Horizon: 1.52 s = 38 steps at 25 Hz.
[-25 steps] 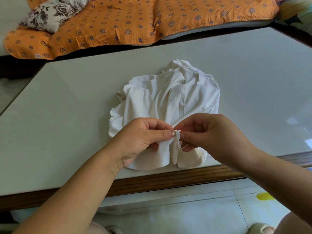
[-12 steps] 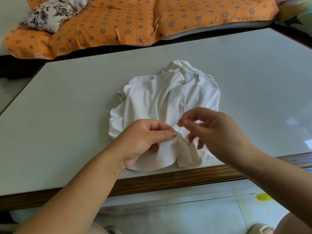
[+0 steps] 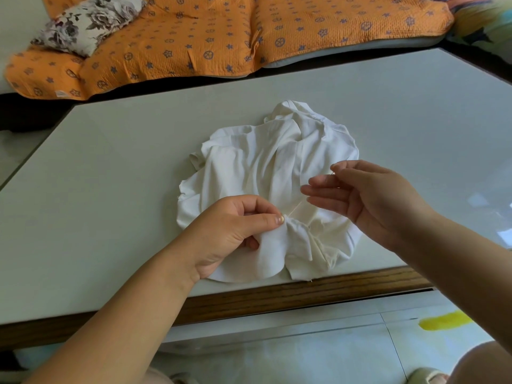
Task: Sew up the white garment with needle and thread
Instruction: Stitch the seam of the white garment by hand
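Crumpled white cotton garment (image 3: 249, 167) lies on the pale grey tabletop (image 3: 110, 189), near its front brown wooden edge (image 3: 277, 297), roughly centre of view.

Left hand (image 3: 232, 234): thumb and index pinch a raised fold at the near side of the garment; the other fingers are curled under, against the cloth. Wrist is over the table edge.

Right hand (image 3: 371, 200): lifted above the garment's right side, palm facing left. Thumb and index tips are pressed together on a thin needle (image 3: 339, 166), only a sliver of which shows, angled up and right. The other 3 fingers (image 3: 321, 188) are straight-ish, slightly spread, pointing left.

Pale thread (image 3: 297, 207) runs taut from the pinched fold by the left thumb up and right towards the right hand; its upper end is lost behind the fingers.

Behind the table: orange quilted cover with blue star print (image 3: 194, 37), and 1 grey floral pillow (image 3: 88, 20) on its left end. Yellow mark (image 3: 443, 320) on the pale floor, lower right.
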### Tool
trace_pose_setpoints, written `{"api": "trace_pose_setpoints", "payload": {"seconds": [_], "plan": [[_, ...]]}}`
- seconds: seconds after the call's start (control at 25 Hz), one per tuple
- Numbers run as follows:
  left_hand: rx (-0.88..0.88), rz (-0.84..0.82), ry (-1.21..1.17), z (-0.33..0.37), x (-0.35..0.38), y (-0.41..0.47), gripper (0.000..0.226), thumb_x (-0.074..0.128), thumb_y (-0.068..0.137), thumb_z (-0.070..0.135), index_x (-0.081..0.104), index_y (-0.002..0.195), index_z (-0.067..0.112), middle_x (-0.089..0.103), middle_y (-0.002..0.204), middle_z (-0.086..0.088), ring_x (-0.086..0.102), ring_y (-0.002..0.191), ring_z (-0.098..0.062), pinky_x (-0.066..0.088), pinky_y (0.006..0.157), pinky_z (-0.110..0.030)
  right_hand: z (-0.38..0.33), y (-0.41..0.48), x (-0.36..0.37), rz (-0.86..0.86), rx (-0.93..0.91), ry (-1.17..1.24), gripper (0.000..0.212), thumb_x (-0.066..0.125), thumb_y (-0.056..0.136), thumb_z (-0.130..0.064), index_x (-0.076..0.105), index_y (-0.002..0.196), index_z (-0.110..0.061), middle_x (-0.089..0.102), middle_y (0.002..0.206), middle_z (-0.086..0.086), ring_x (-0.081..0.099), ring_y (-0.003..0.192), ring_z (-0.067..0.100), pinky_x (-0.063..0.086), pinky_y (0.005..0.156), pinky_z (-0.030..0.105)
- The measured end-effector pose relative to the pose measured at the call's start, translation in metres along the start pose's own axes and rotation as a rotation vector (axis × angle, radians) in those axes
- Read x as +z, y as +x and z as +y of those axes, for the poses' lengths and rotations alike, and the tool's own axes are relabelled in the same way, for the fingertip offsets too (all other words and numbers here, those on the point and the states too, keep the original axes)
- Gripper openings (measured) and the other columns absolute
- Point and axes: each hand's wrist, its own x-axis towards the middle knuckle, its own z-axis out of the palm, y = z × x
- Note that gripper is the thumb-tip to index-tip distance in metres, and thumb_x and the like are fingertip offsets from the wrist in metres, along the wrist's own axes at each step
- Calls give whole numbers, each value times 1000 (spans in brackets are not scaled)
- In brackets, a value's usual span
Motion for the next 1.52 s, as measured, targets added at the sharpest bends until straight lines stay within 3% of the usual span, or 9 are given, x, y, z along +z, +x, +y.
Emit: {"api": "trace_pose_setpoints", "payload": {"seconds": [0.2,0.32,0.48,0.72,0.92,1.04,1.2,1.36,1.52], "plan": [[11,-29,-15,0,-2,-1,9,73,67,25,71,74,20,66,70,7,57,66,-5,46,58,-19,6,9,-6,164,-263,-504,11,52,101,-19,57,91,-19,77,84,-1,71,93,17,54,94,35],[17,-37,-2,1,-3,-2,12,70,80,14,71,72,22,66,70,7,58,66,-4,46,58,-18,5,8,-8,220,-404,-767,13,51,99,-20,57,90,-25,74,80,-12,63,81,9,44,64,8],[27,-25,-11,3,-3,-3,16,66,86,8,68,73,18,64,67,8,58,62,-1,45,55,-16,0,13,-13,260,-411,-886,13,48,99,-18,56,92,-23,71,84,-16,58,71,-5,38,52,8],[30,-11,-2,2,-2,-3,7,70,82,13,71,78,18,68,71,8,60,66,-1,47,58,-17,-1,-7,-1,147,-422,-856,15,52,97,-16,58,85,-24,74,85,-9,63,58,4,48,55,23],[75,10,44,1,-1,0,5,74,78,19,74,83,18,69,74,7,58,72,-8,49,61,-18,4,-38,14,-268,-14,-624,11,55,97,-11,60,89,-6,76,82,7,73,69,30,57,61,36],[114,8,129,-1,1,0,9,73,82,12,74,88,18,68,72,9,57,68,-10,50,62,-18,6,-33,12,-203,-8,-626,9,55,96,-8,60,90,-3,75,76,14,75,78,29,60,81,42],[172,103,454,-5,-4,1,16,79,80,23,73,91,34,67,79,14,61,75,-8,50,73,-17,5,-33,9,-137,-88,-685,9,56,95,-7,61,89,-4,75,72,12,75,73,24,62,75,36],[148,104,651,-3,-11,0,11,79,79,30,70,83,35,55,65,22,45,56,0,37,56,-11,3,-34,6,-99,-157,-739,11,55,94,-5,62,86,-6,74,70,11,75,69,22,62,68,30],[163,134,754,0,-17,-2,6,74,81,38,70,78,34,61,81,21,50,69,1,37,62,-12,-2,-31,2,-59,-172,-744,11,54,94,-4,62,86,-4,74,70,11,75,69,22,62,66,29]]}}
